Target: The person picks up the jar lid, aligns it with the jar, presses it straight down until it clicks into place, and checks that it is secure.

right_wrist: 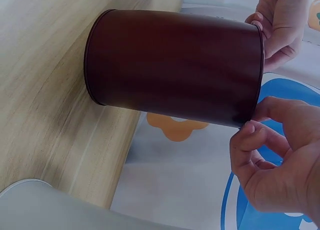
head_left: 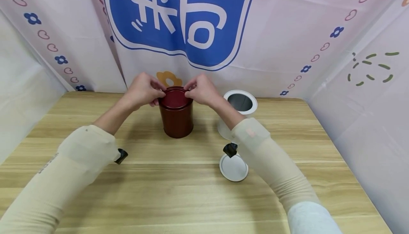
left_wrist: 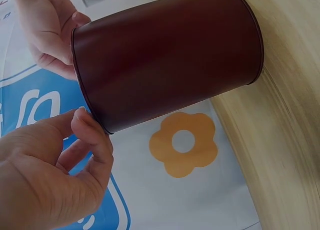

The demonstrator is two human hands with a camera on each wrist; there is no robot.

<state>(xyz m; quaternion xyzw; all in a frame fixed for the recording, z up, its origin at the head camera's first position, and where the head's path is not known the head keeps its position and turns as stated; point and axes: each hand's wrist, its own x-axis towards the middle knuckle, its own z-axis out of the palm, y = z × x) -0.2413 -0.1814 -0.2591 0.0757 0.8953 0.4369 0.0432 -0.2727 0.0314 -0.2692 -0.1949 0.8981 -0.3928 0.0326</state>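
Observation:
A dark red can (head_left: 176, 122) stands upright on the table towards the back wall. Its round red top (head_left: 175, 98) faces up; whether this is a separate lid cannot be told. At the can's left rim, my left hand (head_left: 142, 90) pinches the edge with thumb and fingers. Opposite it, my right hand (head_left: 203, 91) pinches the right side of the same rim. Both wrist views show the can's smooth side (left_wrist: 170, 59) and the fingertips at its upper edge. In the right wrist view, my right hand (right_wrist: 282, 155) has its fingers bent against that edge.
To the right stands a white can (head_left: 225, 129) with an uncovered top, partly behind my right forearm. A round white lid (head_left: 234, 168) lies flat in front of it on the wooden table (head_left: 166, 191). Printed cloth (head_left: 274, 49) hangs behind and along both sides.

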